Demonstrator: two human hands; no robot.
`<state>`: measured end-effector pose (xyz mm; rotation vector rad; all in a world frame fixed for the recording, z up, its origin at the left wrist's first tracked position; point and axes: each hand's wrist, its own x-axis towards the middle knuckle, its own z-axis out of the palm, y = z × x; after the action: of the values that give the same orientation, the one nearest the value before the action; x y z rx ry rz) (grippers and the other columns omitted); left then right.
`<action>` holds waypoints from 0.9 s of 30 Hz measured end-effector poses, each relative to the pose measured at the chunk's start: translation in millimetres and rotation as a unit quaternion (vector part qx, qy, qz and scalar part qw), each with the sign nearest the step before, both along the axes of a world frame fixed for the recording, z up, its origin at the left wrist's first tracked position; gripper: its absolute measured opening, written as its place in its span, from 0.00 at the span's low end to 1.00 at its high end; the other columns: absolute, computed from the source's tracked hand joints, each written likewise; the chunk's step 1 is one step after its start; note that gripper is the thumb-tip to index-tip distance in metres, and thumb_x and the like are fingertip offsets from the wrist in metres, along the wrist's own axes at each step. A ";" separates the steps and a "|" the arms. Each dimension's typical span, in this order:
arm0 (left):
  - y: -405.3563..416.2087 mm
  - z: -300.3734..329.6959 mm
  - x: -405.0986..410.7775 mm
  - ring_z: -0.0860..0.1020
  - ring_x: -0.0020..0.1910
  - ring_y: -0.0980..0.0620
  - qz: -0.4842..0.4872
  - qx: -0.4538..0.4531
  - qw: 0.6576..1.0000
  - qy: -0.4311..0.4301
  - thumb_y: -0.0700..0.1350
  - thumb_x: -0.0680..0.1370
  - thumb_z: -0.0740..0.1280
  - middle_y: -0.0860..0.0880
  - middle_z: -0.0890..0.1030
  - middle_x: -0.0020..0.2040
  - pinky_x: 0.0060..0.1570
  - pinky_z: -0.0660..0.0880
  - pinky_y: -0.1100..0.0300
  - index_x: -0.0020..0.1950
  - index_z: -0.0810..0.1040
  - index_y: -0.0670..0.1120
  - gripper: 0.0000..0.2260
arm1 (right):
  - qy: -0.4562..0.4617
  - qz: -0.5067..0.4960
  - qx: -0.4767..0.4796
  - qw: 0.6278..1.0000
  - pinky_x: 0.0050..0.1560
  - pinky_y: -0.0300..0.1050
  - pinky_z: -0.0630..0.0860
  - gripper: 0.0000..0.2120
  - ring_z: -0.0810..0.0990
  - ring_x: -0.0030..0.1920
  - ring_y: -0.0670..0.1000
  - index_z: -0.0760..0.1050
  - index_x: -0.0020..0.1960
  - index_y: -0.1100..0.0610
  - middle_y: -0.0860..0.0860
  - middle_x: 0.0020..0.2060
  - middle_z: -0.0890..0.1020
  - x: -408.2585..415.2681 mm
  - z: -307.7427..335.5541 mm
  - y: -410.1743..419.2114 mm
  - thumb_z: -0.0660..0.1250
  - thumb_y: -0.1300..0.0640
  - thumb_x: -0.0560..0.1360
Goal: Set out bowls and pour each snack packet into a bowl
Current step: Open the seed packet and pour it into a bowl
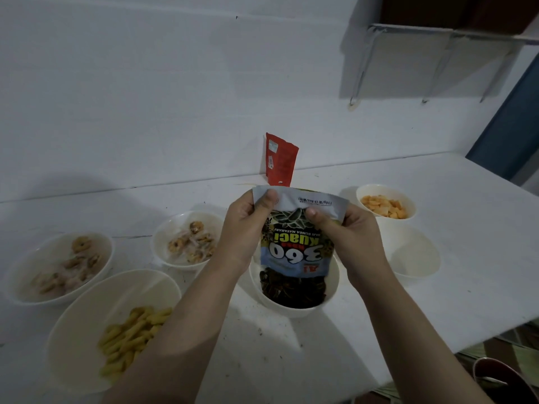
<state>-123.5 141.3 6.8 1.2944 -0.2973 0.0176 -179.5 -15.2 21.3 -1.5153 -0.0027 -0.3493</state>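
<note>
seed packet (297, 243) inverted, long axis vertical, mouth down over seed bowl (332, 290) | left hand (248, 225) + right hand (350, 231) pinch its upper end, one each side | bowl directly below hands, on table (291, 339) | next prob.: shake rest out

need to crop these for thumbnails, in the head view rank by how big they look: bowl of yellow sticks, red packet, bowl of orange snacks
1. bowl of yellow sticks, though it is nearest the camera, which inflates it
2. bowl of orange snacks
3. red packet; close to the orange bowl in apparent size, so unsure
</note>
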 end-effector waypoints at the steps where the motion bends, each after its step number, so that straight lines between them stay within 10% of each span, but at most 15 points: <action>1: 0.1 -0.2 -0.3 0.84 0.48 0.49 0.003 0.001 1.000 -0.002 0.53 0.75 0.66 0.47 0.86 0.47 0.47 0.81 0.56 0.51 0.82 0.45 0.13 | 0.009 0.009 0.000 1.000 0.42 0.39 0.80 0.08 0.87 0.47 0.50 0.84 0.50 0.54 0.51 0.45 0.88 -0.6 1.1 -0.7 0.74 0.59 0.72; 27: 26.5 -46.9 2.7 0.82 0.53 0.60 -0.121 0.282 0.951 -0.038 0.40 0.77 0.71 0.54 0.84 0.54 0.51 0.78 0.65 0.57 0.81 0.45 0.10 | -0.047 -0.055 0.077 0.994 0.40 0.45 0.82 0.03 0.87 0.41 0.53 0.85 0.45 0.57 0.53 0.39 0.88 -0.3 14.0 -5.3 0.72 0.61 0.74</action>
<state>-120.9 167.7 -40.1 1.8182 -0.5526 -0.2432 -179.8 -20.5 35.4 -1.3480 0.0334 -0.4978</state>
